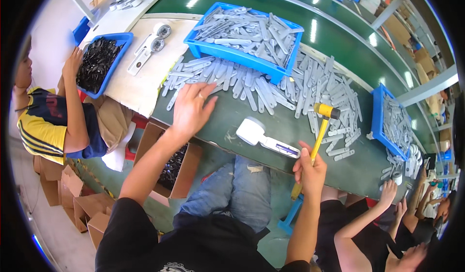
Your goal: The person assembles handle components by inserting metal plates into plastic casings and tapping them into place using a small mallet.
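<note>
My right hand (310,171) grips the yellow handle of a small mallet (319,135). Its yellow and black head points up and away from me. On the green table just left of that hand lies a white part with a rounded head and long handle (251,131); a dark purple strip shows in a slot along the handle. My left hand (192,108) hovers over the table with fingers spread and nothing in it, close to a heap of loose grey strips (264,93). Whether my right fingertips touch the white part I cannot tell.
A blue bin (237,52) full of grey strips stands behind the heap. Another blue bin (378,121) is at right. At left, a co-worker reaches into a blue tray of black pieces (127,39). An open carton (186,175) sits below the table; co-workers sit at right.
</note>
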Demonstrator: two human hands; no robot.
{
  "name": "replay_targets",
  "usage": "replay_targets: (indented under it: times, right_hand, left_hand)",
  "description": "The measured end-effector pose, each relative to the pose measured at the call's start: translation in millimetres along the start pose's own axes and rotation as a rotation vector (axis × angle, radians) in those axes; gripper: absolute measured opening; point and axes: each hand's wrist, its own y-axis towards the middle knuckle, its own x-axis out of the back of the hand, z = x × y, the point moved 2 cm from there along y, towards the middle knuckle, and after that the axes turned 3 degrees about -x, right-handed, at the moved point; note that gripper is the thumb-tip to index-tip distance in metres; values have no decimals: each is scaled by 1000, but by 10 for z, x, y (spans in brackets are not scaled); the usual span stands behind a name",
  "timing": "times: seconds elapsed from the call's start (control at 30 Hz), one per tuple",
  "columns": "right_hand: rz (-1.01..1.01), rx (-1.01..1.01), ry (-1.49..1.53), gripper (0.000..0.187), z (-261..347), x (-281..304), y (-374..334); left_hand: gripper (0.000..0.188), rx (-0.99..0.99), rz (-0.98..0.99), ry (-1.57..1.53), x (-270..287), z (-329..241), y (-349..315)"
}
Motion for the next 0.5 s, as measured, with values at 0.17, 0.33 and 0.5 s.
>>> replay_targets:
  times: [0.17, 0.33, 0.5]
  right_hand:
    - [-82, 129, 43, 25, -23, -24, -45]
    - [-61, 60, -101, 21, 34, -134, -6]
    - [-78, 36, -143, 20, 11, -172, 31]
  left_hand:
    - [35, -318, 98, -454, 143, -1070, -37]
    - [23, -280, 103, -549, -105, -1409, -25]
    - [14, -213, 135, -581, -133, -1428, 57]
